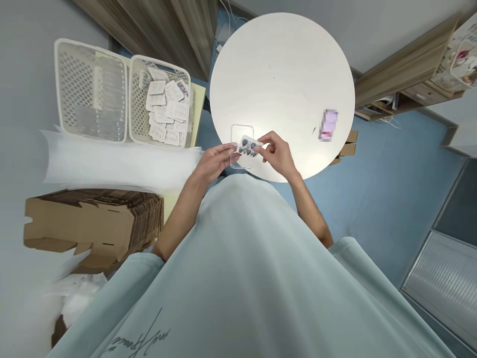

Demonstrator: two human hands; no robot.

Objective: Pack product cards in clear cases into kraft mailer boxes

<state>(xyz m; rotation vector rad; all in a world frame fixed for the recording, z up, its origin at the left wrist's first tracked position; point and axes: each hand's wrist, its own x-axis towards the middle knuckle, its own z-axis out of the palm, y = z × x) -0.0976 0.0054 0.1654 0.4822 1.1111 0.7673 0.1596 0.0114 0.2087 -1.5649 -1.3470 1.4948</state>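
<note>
My left hand (pixel 215 160) is closed on the left side of a clear, thin plastic case (pixel 242 128) at the near edge of the round white table. Its fingertips also come close to a small card of press-on nails (pixel 249 146), with dark blue, rounded pieces in rows. Thumb and fingers of my right hand (pixel 278 153) pinch the card at its right end. The card is slightly tilted and overlaps the case. Whether the left fingertips touch the card, I cannot tell.
On the round table (pixel 283 59) lies a blurred pink-purple item (pixel 328 125). To the left stand a white basket (pixel 188 74) of small white packs and another basket (pixel 57 89) of clear cases. Nearer are white sheets (pixel 122 166) and stacked flat cardboard boxes (pixel 89 223).
</note>
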